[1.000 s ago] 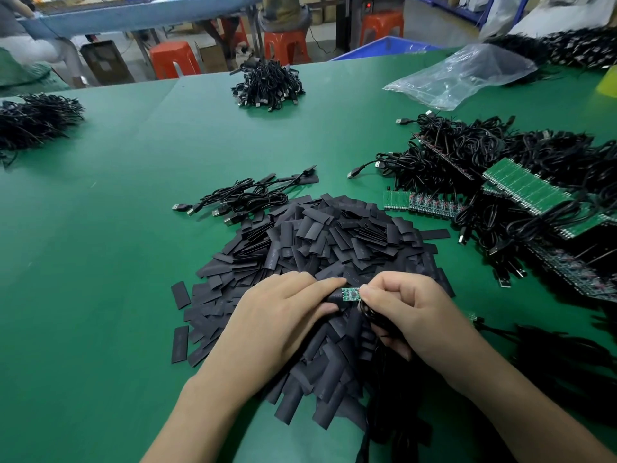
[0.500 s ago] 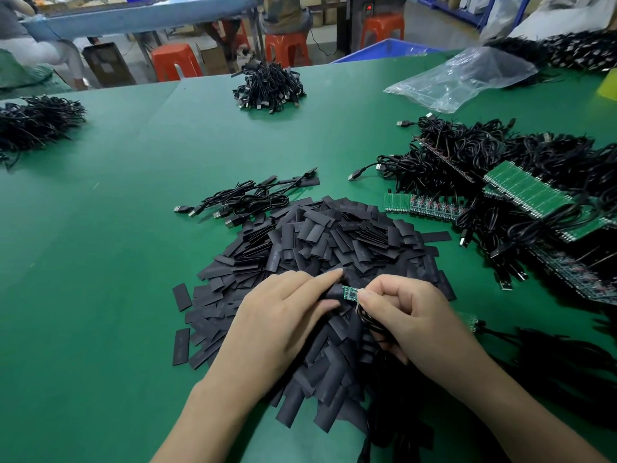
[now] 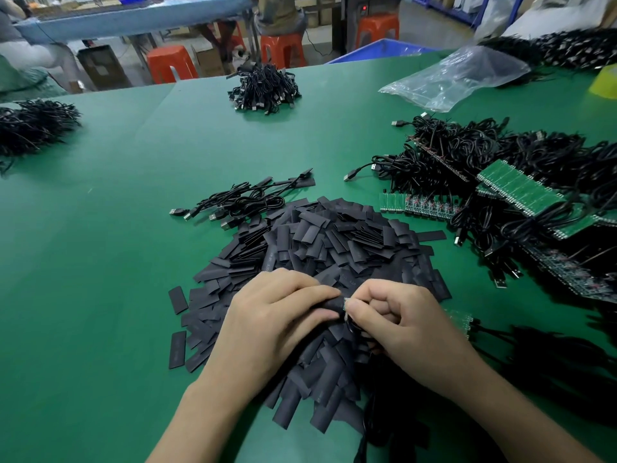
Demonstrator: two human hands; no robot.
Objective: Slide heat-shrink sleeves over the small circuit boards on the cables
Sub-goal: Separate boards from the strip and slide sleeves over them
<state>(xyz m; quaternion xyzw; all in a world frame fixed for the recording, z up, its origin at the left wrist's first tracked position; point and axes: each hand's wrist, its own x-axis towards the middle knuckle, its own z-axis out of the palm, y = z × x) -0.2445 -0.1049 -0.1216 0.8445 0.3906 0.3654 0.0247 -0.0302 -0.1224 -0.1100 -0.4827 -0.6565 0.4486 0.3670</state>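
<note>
Sleeve (image 3: 332,304) farther over board (image 3: 346,302), loose sleeve pile (image 3: 334,238) beneath

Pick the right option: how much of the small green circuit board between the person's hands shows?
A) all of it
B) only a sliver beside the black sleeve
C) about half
B: only a thin green edge of the circuit board shows, between the sleeve gripped by the left hand and the pinching right hand.
</note>
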